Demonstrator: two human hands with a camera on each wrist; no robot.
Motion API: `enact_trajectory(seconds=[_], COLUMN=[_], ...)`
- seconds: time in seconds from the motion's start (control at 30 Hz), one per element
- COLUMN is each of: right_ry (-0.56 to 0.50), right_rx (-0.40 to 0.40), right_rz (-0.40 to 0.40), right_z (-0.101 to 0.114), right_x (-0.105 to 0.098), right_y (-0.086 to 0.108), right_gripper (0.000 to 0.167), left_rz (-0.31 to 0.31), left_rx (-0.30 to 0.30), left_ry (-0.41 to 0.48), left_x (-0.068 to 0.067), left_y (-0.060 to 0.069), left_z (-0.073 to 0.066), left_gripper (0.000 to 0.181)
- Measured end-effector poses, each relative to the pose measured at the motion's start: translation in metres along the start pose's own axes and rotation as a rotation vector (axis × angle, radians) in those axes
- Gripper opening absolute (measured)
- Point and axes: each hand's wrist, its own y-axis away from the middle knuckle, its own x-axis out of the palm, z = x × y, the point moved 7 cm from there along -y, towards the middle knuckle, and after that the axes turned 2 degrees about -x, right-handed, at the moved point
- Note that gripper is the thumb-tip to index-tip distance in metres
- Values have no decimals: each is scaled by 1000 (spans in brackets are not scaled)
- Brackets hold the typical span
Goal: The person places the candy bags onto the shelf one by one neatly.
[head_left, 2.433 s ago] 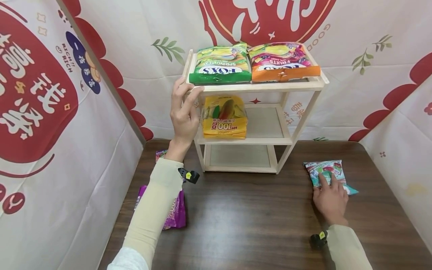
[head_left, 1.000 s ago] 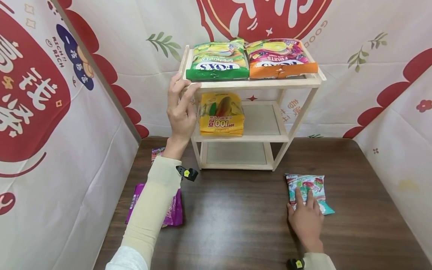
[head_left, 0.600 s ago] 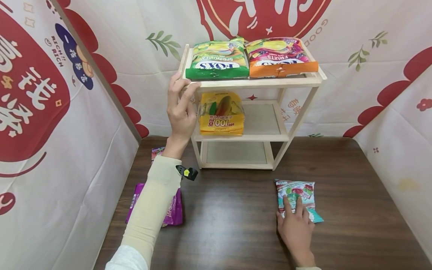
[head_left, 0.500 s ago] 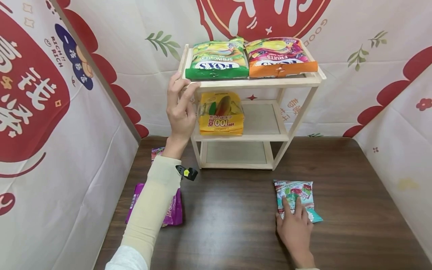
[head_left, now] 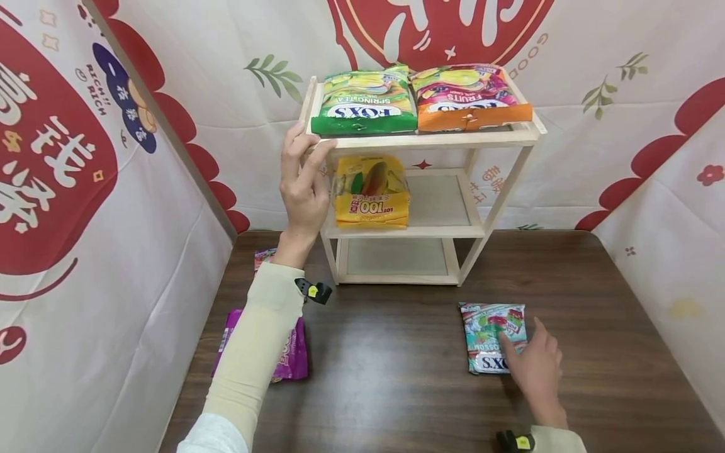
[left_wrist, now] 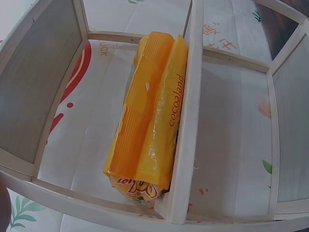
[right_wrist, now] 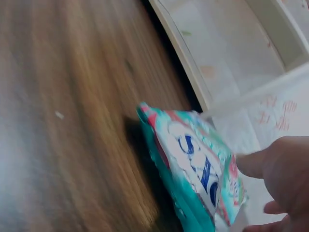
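My left hand (head_left: 304, 182) grips the top left corner of a light wooden shelf (head_left: 408, 231). On the right of the table lies a teal and white candy bag (head_left: 493, 336); my right hand (head_left: 535, 371) is at its right side, thumb over the bag, fingers spread. In the right wrist view the thumb of the right hand (right_wrist: 280, 179) meets the edge of the teal bag (right_wrist: 193, 159). The top shelf bears a green bag (head_left: 365, 104) and an orange and purple bag (head_left: 470, 100). A yellow bag (head_left: 370, 195) stands at the left of the middle shelf, also seen as yellow packaging (left_wrist: 149, 111).
Left on the dark wooden table (head_left: 391, 402), a purple bag (head_left: 291, 355) lies partly under my left forearm. Behind it the end of another colourful bag (head_left: 263, 257) shows beside the sleeve. Printed white cloth (head_left: 226, 38) surrounds the table's back and sides.
The teal bag has moved left and nearer along the table with my right hand. My right hand has since shifted to its right side, uncovering its lower print. My left hand keeps its grip.
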Motion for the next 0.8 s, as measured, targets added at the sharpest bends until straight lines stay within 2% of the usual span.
enact_trajectory(seconds=[0.1, 0.33, 0.5, 0.8], right_ry=[-11, 34, 52, 92], right_rx=[17, -35, -56, -80], right_rz=[86, 170, 108, -3], right_z=[-8, 0, 8, 28], right_x=[7, 16, 20, 43], right_y=[-11, -18, -10, 17], right_gripper=[91, 103, 99, 94], left_rz=[11, 5, -16, -12], left_rx=[-4, -6, -1, -6], left_ry=[4, -14, -17, -14], left_x=[1, -1, -2, 0], left_y=[0, 0, 1, 2], left_z=[0, 2, 2, 3], left_gripper=[49, 49, 49, 51])
